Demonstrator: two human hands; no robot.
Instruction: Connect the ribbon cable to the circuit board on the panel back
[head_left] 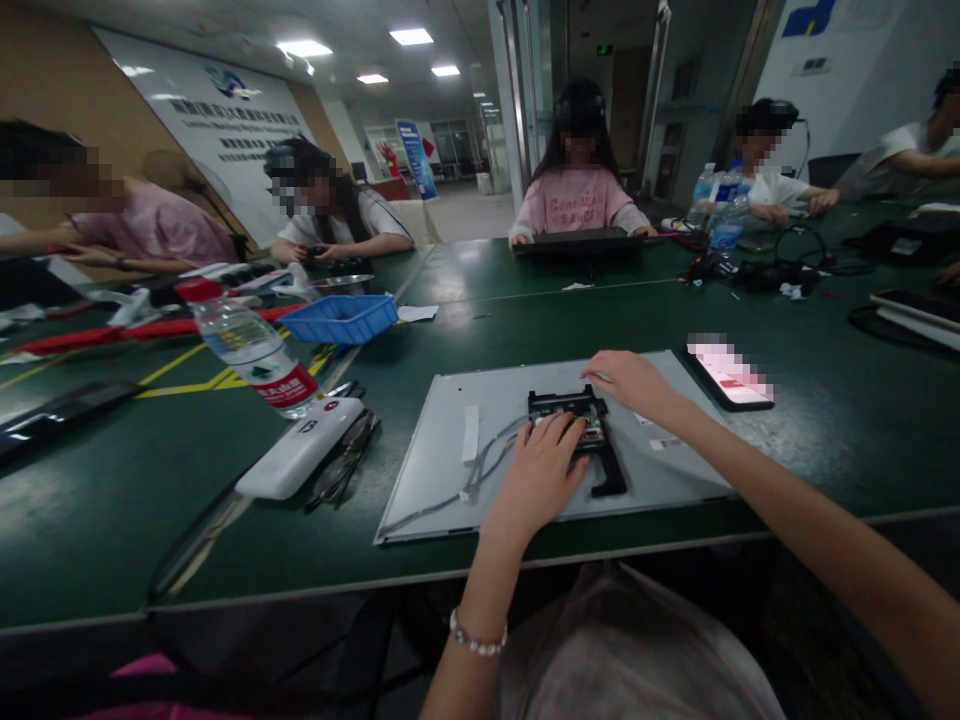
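A flat grey metal panel (427, 470), like the back of a display, lies on the table before me. On it sits a black plastic frame (611, 470) with a circuit board (592, 428) inside, partly hidden by my fingers. My left hand (536, 480) rests over the frame's left side, palm down, its fingers spread on the frame and board. Grey cables (487, 462) run out from under that hand across the panel. At the frame's upper right corner, my right hand (630, 385) has its fingertips drawn together. Whatever lies between them is too small to make out.
To the left are a tilted water bottle (259, 350), a white power bank (300, 450), eyeglasses (345, 462) and a blue basket (341, 318). A lit phone (731, 375) lies right of the panel. Several people sit around the green table (480, 340).
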